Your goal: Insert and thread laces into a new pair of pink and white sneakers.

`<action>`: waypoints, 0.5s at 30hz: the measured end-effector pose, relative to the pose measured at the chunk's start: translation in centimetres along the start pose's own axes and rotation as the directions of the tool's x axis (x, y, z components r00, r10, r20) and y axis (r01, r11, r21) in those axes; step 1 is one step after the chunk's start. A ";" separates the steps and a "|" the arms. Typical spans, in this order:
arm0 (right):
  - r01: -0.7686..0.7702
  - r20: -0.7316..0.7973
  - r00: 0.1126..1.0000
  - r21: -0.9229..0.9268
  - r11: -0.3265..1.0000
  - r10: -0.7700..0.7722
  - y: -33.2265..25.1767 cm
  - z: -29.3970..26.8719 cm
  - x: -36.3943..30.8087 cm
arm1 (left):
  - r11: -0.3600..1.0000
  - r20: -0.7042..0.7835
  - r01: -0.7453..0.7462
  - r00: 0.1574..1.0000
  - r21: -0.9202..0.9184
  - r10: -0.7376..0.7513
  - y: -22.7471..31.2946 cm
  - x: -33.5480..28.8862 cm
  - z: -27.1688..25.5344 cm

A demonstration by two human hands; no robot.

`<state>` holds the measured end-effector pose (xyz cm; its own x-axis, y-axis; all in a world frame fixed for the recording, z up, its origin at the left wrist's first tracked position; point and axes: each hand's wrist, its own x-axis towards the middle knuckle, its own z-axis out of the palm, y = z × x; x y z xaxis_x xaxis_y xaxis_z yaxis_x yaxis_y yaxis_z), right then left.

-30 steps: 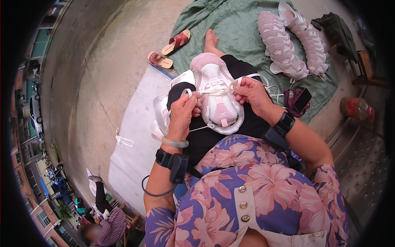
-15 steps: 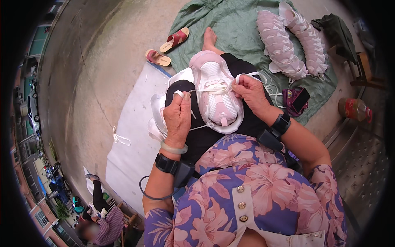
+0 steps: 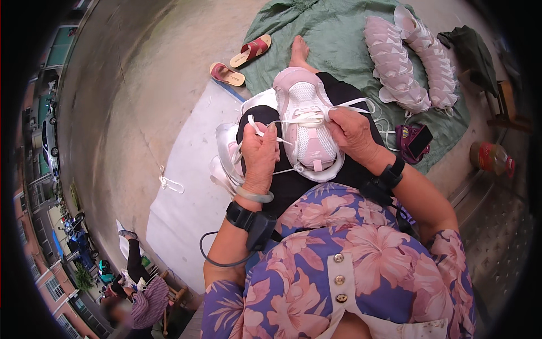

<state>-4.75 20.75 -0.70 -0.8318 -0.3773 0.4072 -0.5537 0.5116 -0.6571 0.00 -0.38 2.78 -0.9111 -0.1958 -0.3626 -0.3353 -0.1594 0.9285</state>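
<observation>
Across my lap lies a pink and white shoe upper (image 3: 305,101), its tongue toward me. A white shoelace (image 3: 291,120) runs across its front eyelets. On the left of the upper, my left hand (image 3: 261,152) pinches one end of the lace, with a short tail sticking out past the fingers. My right hand (image 3: 350,131) is closed on the lace at the upper's right edge, and a loop of it arcs out beyond. More white and pink uppers (image 3: 227,148) rest beside my left thigh, partly hidden by my left hand and arm.
Two long stacks of nested pale pink uppers (image 3: 395,65) lie on a green sheet (image 3: 333,34). Nearby are a phone on a purple pouch (image 3: 415,141), a plastic jar (image 3: 490,157) and red sandals (image 3: 251,51). A loose lace (image 3: 169,183) lies on a white sheet (image 3: 180,226). Another person (image 3: 148,299) sits lower left.
The whole view has shifted slightly, moving things right. My left hand has turned a little, and more of the lace tail shows. Both hands keep hold of the lace.
</observation>
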 end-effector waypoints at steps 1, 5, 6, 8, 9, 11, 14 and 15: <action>0.006 0.002 1.000 0.005 1.000 -0.006 -0.2 -0.1 -0.2 | 1.000 -0.007 -0.003 1.000 0.000 0.003 -0.1 0.1 0.2; -0.459 0.172 0.886 0.185 0.869 0.431 -0.3 -0.5 -1.1 | 0.998 -0.036 -0.067 0.997 0.003 0.067 -1.2 1.3 0.6; -0.474 0.184 0.878 0.202 0.857 0.442 -0.3 -0.5 -1.4 | 0.995 -0.032 -0.093 0.995 0.027 0.094 -1.5 1.5 0.7; -0.491 0.196 0.869 0.217 0.844 0.455 0.1 -0.5 -1.8 | 0.984 -0.038 -0.129 0.990 0.119 0.135 -1.5 1.7 1.0; -0.472 0.185 0.880 0.236 0.849 0.438 0.5 -0.2 -2.1 | 0.984 -0.038 -0.129 0.990 0.120 0.134 -1.6 1.8 1.1; -0.452 0.174 0.891 0.254 0.855 0.420 1.0 -0.1 -2.5 | 0.965 -0.058 -0.172 0.981 0.198 0.186 -1.9 2.0 1.3; -0.499 0.209 0.865 0.277 0.821 0.456 1.4 -0.1 -2.9 | 0.961 -0.077 -0.198 0.973 0.193 0.216 -2.3 2.2 1.3; -0.509 0.215 0.859 0.284 0.812 0.464 1.5 -0.1 -2.9 | 0.961 -0.079 -0.197 0.973 0.194 0.215 -2.6 2.3 1.2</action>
<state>-3.20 22.74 -2.81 -0.9632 -0.2529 -0.0912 -0.0149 0.3889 -0.9212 -1.57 0.76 -0.35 -0.9403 -0.3009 -0.1593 -0.1894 0.0735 0.9791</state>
